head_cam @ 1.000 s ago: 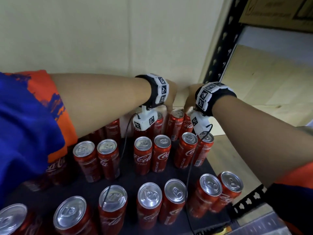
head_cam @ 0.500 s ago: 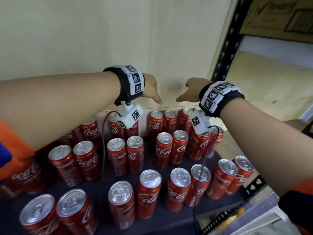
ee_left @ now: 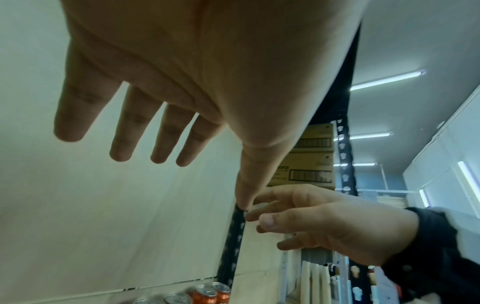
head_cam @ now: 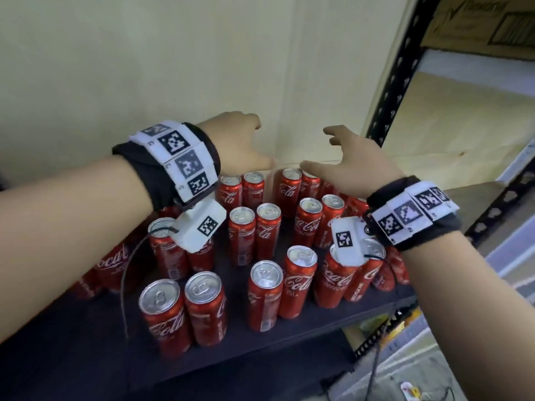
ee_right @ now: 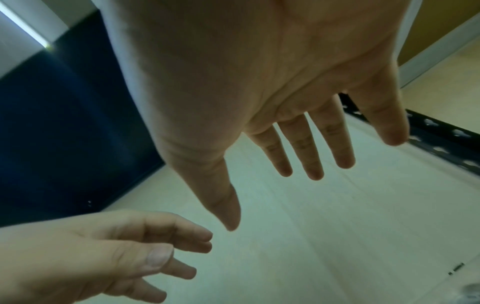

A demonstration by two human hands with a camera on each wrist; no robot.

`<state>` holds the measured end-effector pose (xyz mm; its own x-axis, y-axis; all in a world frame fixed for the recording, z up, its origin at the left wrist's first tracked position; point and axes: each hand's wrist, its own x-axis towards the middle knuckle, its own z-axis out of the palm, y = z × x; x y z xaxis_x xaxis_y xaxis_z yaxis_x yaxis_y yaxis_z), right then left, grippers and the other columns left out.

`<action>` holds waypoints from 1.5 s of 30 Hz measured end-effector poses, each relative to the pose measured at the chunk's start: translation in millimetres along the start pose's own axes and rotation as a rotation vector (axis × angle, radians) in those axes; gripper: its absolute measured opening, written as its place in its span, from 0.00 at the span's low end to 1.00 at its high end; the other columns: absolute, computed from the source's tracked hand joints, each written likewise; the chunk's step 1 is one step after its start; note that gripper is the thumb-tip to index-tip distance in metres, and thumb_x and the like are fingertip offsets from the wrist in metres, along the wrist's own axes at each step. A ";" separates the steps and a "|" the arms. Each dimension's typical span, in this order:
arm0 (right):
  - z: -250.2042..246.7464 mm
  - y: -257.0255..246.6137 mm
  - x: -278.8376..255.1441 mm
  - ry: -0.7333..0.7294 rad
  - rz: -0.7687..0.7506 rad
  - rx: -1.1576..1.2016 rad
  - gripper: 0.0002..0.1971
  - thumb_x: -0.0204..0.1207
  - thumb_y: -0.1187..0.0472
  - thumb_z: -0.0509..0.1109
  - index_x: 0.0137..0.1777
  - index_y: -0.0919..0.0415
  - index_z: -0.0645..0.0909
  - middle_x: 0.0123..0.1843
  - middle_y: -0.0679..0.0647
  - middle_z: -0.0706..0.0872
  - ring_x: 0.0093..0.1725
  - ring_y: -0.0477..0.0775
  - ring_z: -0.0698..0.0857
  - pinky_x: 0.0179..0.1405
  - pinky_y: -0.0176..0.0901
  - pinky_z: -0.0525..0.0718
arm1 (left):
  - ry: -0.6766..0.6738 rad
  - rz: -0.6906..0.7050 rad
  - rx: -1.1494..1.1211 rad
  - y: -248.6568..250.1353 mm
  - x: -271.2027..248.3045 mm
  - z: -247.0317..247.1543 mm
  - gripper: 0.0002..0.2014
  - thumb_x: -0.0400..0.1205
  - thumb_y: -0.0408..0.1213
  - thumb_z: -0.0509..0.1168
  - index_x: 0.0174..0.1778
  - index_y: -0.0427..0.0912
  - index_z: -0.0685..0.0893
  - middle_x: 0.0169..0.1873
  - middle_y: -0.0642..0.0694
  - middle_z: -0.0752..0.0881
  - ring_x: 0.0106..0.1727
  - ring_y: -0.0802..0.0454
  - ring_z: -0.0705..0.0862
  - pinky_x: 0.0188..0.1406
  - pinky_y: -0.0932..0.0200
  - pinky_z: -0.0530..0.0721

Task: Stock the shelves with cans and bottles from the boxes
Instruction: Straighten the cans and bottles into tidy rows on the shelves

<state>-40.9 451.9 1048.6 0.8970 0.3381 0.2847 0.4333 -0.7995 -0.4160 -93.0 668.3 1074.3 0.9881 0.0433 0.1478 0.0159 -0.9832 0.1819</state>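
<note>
Several red Coca-Cola cans [head_cam: 266, 293] stand upright in pairs on the dark shelf board [head_cam: 86, 357]. My left hand [head_cam: 243, 146] hovers above the back rows, fingers spread and empty; the left wrist view shows its open palm [ee_left: 182, 82]. My right hand [head_cam: 347, 163] hangs beside it above the back-right cans [head_cam: 291, 189], also empty, with straight fingers in the right wrist view [ee_right: 285, 102]. Neither hand touches a can. The thumbs nearly meet in the middle.
A pale wall panel [head_cam: 173, 68] closes the back of the shelf. A black perforated upright [head_cam: 399, 73] stands at the right, with cardboard boxes [head_cam: 477, 24] on the shelf above. The shelf's front left is bare.
Both hands have let go of the cans at the back row and lifted up and back towards me, fingers now spread. The head view has shifted, showing more of the shelf front.
</note>
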 end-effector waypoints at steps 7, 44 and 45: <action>10.4 -1.9 -80.0 0.160 0.002 0.257 0.31 0.71 0.34 0.77 0.71 0.44 0.78 0.57 0.41 0.88 0.55 0.40 0.86 0.60 0.49 0.87 | 0.109 0.130 -0.122 8.7 -83.0 7.3 0.33 0.80 0.61 0.66 0.79 0.49 0.75 0.72 0.46 0.79 0.73 0.46 0.77 0.72 0.51 0.75; 213.4 204.4 -301.5 -0.592 0.542 0.083 0.19 0.81 0.40 0.69 0.57 0.56 0.81 0.47 0.52 0.88 0.50 0.57 0.87 0.52 0.52 0.86 | -0.708 -0.089 -0.457 37.5 -215.9 355.2 0.24 0.84 0.51 0.69 0.75 0.48 0.79 0.71 0.47 0.80 0.69 0.47 0.80 0.68 0.51 0.79; 218.3 212.3 -298.5 -0.628 0.506 0.073 0.20 0.81 0.39 0.69 0.58 0.56 0.81 0.48 0.52 0.88 0.50 0.57 0.87 0.52 0.51 0.86 | -0.702 -0.140 -0.450 37.8 -219.3 360.1 0.24 0.84 0.52 0.69 0.75 0.49 0.79 0.71 0.47 0.80 0.69 0.46 0.81 0.67 0.52 0.79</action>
<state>-197.6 289.7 686.8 0.8577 0.1768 -0.4828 -0.0534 -0.9033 -0.4257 -254.0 557.8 698.8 0.8494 -0.1068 -0.5168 0.2302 -0.8062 0.5450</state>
